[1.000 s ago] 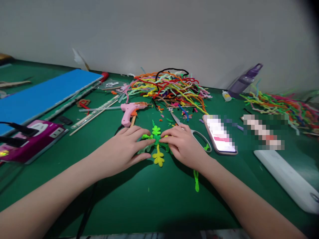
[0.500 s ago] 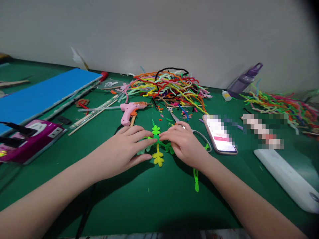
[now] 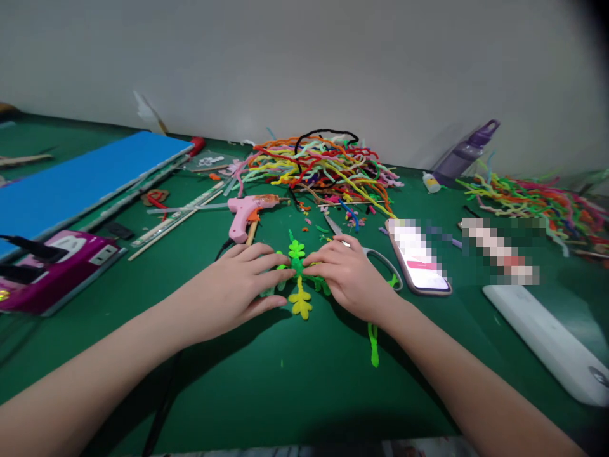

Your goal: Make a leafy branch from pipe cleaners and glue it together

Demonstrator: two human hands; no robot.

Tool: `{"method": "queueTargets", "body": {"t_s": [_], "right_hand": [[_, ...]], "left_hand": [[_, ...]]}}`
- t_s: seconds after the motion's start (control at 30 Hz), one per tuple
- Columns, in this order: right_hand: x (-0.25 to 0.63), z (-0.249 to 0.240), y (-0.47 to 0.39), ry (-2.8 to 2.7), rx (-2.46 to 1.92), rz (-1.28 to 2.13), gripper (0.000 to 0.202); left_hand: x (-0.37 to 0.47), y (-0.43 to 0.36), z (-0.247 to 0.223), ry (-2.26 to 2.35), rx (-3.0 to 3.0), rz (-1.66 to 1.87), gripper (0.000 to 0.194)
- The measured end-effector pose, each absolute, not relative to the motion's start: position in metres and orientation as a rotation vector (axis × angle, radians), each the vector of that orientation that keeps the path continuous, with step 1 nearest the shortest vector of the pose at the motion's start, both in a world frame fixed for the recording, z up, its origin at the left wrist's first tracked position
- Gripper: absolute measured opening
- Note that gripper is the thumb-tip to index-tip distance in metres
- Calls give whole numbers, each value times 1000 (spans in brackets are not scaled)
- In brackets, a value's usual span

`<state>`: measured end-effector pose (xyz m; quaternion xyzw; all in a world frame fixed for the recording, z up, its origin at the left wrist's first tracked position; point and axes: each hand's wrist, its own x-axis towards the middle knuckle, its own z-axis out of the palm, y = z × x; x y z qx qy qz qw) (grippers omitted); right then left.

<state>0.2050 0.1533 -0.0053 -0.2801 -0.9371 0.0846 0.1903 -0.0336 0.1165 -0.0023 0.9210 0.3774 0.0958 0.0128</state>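
Observation:
Between my hands is a pipe-cleaner leaf piece with a dark green middle, a bright green leaf (image 3: 297,249) pointing away and a yellow leaf (image 3: 301,301) pointing toward me. More green leaves at its sides are partly covered by my fingers. My left hand (image 3: 242,276) has its fingers stretched out, fingertips against the middle and thumb apart. My right hand (image 3: 347,273) is closed at the right of the middle, its thumb hidden. Scissors (image 3: 387,270) lie partly behind the right hand. A bright green pipe-cleaner loop (image 3: 374,349) rests below its wrist.
A pink glue gun (image 3: 245,212) lies behind my left hand. Further back is a heap of coloured pipe cleaners (image 3: 323,158). A phone (image 3: 419,257) and a white device (image 3: 542,343) lie right; a magenta power strip (image 3: 71,266) and blue board (image 3: 95,171) are left.
The whole view has shifted very slightly. My hands stay at the leaf piece, with only small finger movement around its middle.

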Motion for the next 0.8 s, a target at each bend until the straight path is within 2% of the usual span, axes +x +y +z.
{"method": "queueTargets", "body": {"t_s": [0.17, 0.33, 0.53, 0.6, 0.8], "right_hand": [[214, 7, 157, -2390, -896, 166, 31], [237, 25, 168, -2084, -1128, -34, 19], [261, 31, 180, -2203, -1402, -52, 13], [264, 32, 182, -2210, -1424, -39, 13], [265, 45, 175, -2040, -1357, -156, 9]], "left_hand": [[-35, 117, 3, 1255, 2856, 431, 35], [-46, 119, 8, 1453, 2810, 708, 18], [-52, 120, 18, 1610, 2651, 926, 8], [-51, 119, 24, 1691, 2561, 1012, 11], [-54, 111, 30, 1764, 2156, 1402, 42]]}}
